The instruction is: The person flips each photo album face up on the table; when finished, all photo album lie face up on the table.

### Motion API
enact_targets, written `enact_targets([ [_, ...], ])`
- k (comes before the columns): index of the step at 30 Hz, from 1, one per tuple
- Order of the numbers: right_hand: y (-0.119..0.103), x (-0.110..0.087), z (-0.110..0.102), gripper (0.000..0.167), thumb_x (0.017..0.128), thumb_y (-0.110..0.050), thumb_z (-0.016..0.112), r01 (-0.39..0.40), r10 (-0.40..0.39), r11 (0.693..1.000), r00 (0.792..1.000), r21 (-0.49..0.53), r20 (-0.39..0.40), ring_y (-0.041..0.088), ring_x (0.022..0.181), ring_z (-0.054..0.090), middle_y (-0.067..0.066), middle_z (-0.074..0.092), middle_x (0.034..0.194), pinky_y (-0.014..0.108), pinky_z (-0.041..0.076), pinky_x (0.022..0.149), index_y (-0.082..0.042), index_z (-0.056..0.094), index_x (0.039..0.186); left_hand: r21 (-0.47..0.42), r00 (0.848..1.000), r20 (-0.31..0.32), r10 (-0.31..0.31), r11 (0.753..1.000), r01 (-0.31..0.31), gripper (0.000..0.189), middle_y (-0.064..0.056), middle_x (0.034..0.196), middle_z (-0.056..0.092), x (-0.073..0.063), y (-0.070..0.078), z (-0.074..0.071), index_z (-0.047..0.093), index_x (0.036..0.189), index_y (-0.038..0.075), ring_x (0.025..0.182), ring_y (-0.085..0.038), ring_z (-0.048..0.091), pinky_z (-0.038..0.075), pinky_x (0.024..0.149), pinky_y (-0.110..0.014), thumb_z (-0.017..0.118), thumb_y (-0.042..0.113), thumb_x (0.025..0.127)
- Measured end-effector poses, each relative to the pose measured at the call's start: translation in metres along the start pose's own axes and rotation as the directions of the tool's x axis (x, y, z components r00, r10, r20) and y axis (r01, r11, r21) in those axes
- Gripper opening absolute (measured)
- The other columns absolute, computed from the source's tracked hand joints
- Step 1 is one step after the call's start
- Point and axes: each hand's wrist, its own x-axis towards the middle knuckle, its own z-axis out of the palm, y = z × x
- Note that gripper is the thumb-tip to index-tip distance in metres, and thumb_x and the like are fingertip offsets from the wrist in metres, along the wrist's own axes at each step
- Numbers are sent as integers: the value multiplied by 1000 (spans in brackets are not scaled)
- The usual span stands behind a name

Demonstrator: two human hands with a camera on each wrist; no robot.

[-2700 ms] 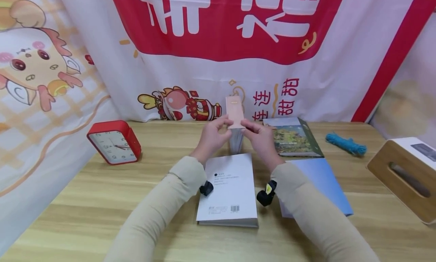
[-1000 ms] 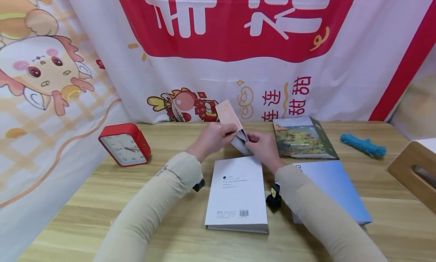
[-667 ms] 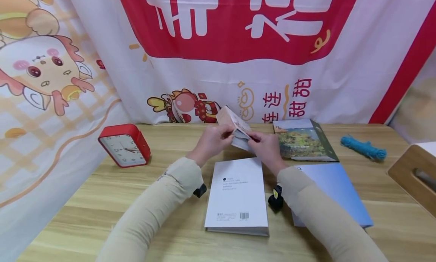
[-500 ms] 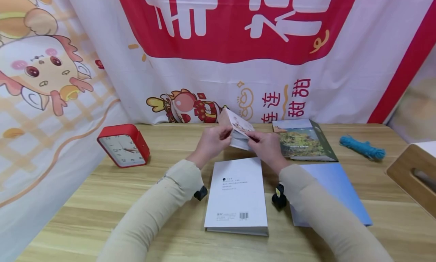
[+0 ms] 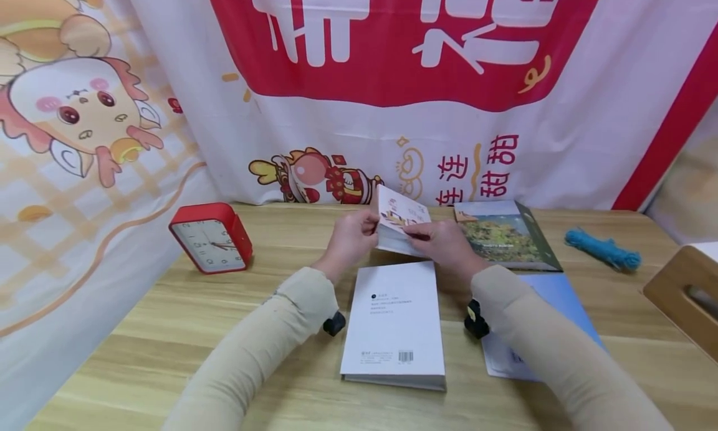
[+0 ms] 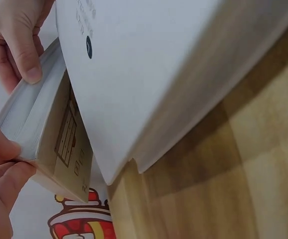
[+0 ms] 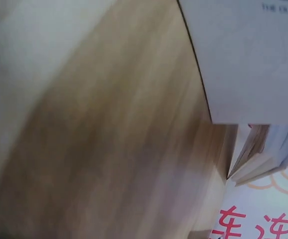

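Observation:
Both hands hold a small thick book (image 5: 395, 210) above the far part of the table, its illustrated cover showing and its page edges toward me. My left hand (image 5: 353, 236) pinches its left end near the cream spine; the left wrist view shows thumb and fingers of that left hand (image 6: 4, 179) at the corner. My right hand (image 5: 445, 243) grips the right side, and its thumb lies on the page edges in the left wrist view. Below them, a white book (image 5: 392, 325) lies back cover up. In the right wrist view neither hand shows.
A photo album (image 5: 499, 238) and a blue book (image 5: 569, 300) partly under the right forearm lie to the right. Beyond them are a blue rope bundle (image 5: 603, 249) and a wooden-fronted box (image 5: 681, 300). A red clock (image 5: 210, 238) stands left. A printed curtain (image 5: 314, 119) hangs behind.
The small book has turned from its plain pinkish spine facing me to its illustrated cover showing. My right hand has shifted right along it; the left keeps its pinch.

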Motion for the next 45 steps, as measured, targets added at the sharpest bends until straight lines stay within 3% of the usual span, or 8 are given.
enact_targets([
  [3,4,1,-1,25,79,-8,70,-14,13,999,999,31,31,23,89,67,8,71,95,33,55,70,-12,72,104,-10,999,2,-38,999,38,31,-11,113,64,1,-3,3,62,107,7,104,-20,62,54,80,-27,61,-7,79],
  [10,9,7,0,22,80,-11,71,-139,123,986,980,93,159,17,89,66,4,71,98,28,55,71,-15,73,101,-64,994,-21,-104,993,102,37,-13,117,62,4,-19,10,62,106,8,107,-22,61,54,79,-27,62,-10,74],
  [14,10,10,2,22,78,-12,73,-145,127,984,978,102,166,18,93,66,4,71,98,32,54,78,-14,73,100,-91,993,-43,-109,990,104,36,-14,119,61,5,-26,14,62,103,7,108,-24,61,55,78,-27,63,-12,72],
  [21,17,10,10,24,77,-13,74,-190,160,970,969,151,191,17,91,67,4,71,99,31,55,77,-13,73,101,-158,988,-87,-124,981,109,35,-18,111,65,4,-32,19,62,102,3,103,-24,63,55,77,-27,61,-13,71],
  [33,18,14,14,27,79,-13,72,-245,208,966,925,81,317,13,94,64,-2,70,101,32,52,82,-20,71,106,-122,987,-136,-86,990,70,33,-17,106,66,3,-47,22,61,98,2,100,-23,64,55,78,-29,60,-15,70],
  [39,19,15,17,30,78,-11,73,-260,216,961,917,92,334,15,97,64,0,70,103,33,50,87,-16,70,108,-123,983,-166,-84,990,64,31,-18,104,66,1,-56,23,61,98,-1,98,-24,64,55,77,-30,58,-15,70],
  [45,21,18,17,33,76,-6,73,-322,256,936,900,142,354,16,101,64,2,69,106,34,49,91,-14,69,108,-155,982,-160,-102,985,77,31,-19,106,65,4,-60,25,61,100,-2,99,-24,64,55,77,-29,59,-15,72],
])
